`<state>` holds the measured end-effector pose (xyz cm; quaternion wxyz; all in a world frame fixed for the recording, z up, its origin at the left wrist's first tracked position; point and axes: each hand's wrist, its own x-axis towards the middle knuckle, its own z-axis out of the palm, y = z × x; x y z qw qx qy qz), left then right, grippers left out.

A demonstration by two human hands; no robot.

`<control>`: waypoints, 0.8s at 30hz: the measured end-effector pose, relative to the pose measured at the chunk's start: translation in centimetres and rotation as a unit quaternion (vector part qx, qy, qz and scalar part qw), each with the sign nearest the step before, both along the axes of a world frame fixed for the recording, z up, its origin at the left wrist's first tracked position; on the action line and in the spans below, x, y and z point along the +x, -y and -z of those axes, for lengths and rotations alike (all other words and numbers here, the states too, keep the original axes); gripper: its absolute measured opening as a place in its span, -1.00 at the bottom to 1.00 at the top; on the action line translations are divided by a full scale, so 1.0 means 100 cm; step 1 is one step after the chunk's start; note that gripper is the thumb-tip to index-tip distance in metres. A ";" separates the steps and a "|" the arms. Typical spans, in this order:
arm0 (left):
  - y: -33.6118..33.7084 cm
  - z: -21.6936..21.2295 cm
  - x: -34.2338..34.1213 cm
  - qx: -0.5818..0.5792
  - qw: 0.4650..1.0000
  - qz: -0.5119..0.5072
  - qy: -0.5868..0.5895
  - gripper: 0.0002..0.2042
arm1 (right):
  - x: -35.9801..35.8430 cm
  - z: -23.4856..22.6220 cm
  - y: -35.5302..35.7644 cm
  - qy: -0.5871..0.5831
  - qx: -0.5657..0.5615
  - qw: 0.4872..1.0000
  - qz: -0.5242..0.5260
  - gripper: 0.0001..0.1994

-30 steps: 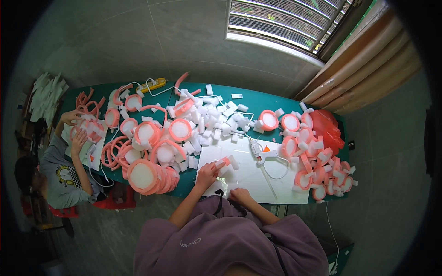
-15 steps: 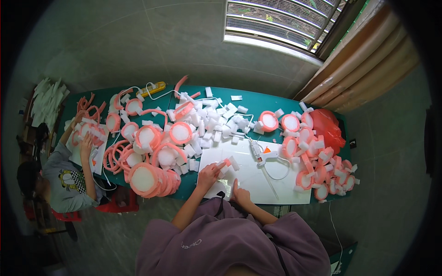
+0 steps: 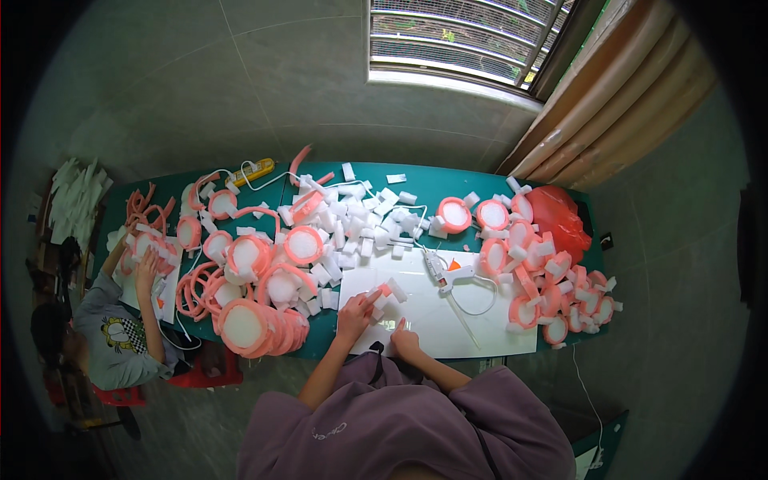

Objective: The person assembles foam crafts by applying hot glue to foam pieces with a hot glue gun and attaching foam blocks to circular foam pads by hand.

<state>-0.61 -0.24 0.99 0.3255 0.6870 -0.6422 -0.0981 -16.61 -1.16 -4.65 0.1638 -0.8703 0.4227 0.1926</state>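
Two hands work at the near edge of the green counter (image 3: 448,186), over a white board (image 3: 488,316) that lies flat there. Left hand (image 3: 356,314): grip closed on a small white foam block with a pink strip (image 3: 386,290), pinched at its lower-left end. Block's long axis runs up and to the right, away from the hand, tilted toward the far edge. Right hand (image 3: 405,342): fingers together, pressed flat on the board, holding nothing; it sits nearer the person, just below and right of the block, not touching it. Left hand is thus the nearer one. White glue gun (image 3: 450,275) lies on the board beyond the block, toward the right, well apart from both hands. Loose white foam blocks (image 3: 352,228) crowd the counter's middle.
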 end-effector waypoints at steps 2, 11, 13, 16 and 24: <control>0.000 -0.001 0.000 0.007 1.000 -0.001 -0.004 -0.51 | -0.001 0.000 0.000 -0.001 -0.012 1.000 -0.013 -0.50; 0.000 -0.003 0.000 0.009 1.000 -0.003 -0.005 -0.52 | -0.001 0.001 0.002 0.008 -0.002 1.000 -0.009 -0.38; 0.000 -0.004 0.000 0.004 1.000 -0.002 -0.009 -0.52 | 0.000 -0.002 0.003 0.000 0.021 1.000 0.012 -0.37; 0.000 -0.002 0.000 0.000 1.000 -0.002 -0.004 -0.51 | -0.002 0.003 0.001 0.007 0.009 1.000 0.003 -0.36; -0.001 -0.005 0.000 0.013 1.000 0.004 -0.010 -0.50 | -0.002 0.007 0.001 0.004 -0.024 0.999 -0.021 -0.37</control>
